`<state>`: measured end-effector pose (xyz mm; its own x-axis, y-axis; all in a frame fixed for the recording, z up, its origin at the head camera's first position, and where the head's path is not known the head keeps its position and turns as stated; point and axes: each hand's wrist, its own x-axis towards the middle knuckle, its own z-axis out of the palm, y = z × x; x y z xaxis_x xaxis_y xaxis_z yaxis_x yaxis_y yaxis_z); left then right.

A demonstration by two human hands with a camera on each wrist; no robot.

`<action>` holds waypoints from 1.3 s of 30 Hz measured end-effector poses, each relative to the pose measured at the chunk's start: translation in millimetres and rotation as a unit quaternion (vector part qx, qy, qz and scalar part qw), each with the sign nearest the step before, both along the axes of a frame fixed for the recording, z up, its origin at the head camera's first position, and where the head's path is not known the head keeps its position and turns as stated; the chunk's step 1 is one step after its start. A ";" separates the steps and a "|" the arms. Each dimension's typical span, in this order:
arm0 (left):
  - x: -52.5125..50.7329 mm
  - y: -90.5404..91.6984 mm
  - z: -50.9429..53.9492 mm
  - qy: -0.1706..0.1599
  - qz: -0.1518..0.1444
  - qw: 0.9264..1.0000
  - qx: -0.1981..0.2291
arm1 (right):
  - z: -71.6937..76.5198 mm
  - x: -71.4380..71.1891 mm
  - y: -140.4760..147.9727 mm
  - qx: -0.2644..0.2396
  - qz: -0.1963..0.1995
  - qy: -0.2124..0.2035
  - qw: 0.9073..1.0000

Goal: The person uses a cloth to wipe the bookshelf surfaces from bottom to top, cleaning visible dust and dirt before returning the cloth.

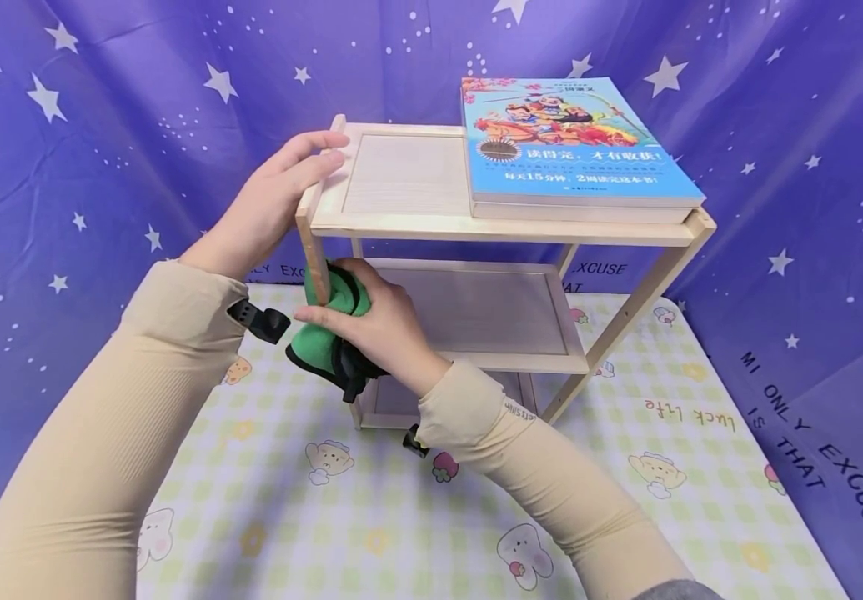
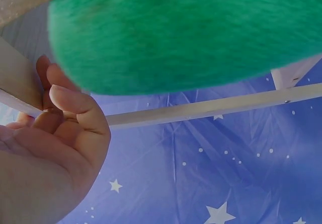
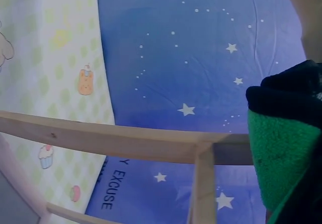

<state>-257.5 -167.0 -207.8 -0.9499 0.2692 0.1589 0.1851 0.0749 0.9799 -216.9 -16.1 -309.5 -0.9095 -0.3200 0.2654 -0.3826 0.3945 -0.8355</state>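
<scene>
A small three-tier wooden shelf (image 1: pixel 416 225) stands on the table. My left hand (image 1: pixel 269 196) grips the side rail at its top left corner, and in the left wrist view the fingers (image 2: pixel 75 103) are curled against the wood. Lower down, my right hand (image 1: pixel 393 329) holds a green cloth (image 1: pixel 314 346) with black edging. The cloth is folded around the front left post (image 1: pixel 314 258), with the thumb on the near side. Part of the cloth lies hidden behind the right hand. In the right wrist view only the cloth (image 3: pixel 282 153) and its dark edge show at the right.
A blue illustrated book (image 1: pixel 566 158) lies on the right part of the top shelf. The table carries a checked cartoon cloth (image 1: pixel 431 533). Purple star-printed fabric (image 1: pixel 176 67) hangs behind and at the sides. Black straps (image 1: pixel 258 321) stick out near both wrists.
</scene>
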 end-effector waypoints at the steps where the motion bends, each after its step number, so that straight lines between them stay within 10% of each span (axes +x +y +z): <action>1: -0.2 0.0 0.1 -0.001 0.002 1.000 -0.002 | -1.7 0.2 0.3 0.002 0.002 -0.003 1.000; 18: 0.6 0.1 0.4 -0.002 0.005 1.000 -0.006 | -24.4 2.8 1.1 0.034 0.017 -0.022 0.999; 28: 1.3 0.3 0.7 -0.007 0.008 1.000 -0.001 | -19.1 -0.9 16.3 -0.001 0.156 -0.106 0.982; 39: 0.9 2.2 -0.1 -0.012 0.005 1.000 0.006 | -28.6 5.8 5.0 -0.024 0.012 -0.063 0.998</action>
<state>-256.6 -164.7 -208.0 -0.9558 0.2587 0.1397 0.1614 0.0648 0.9848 -211.1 -11.0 -338.1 -0.9288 -0.3314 0.1656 -0.2827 0.3451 -0.8950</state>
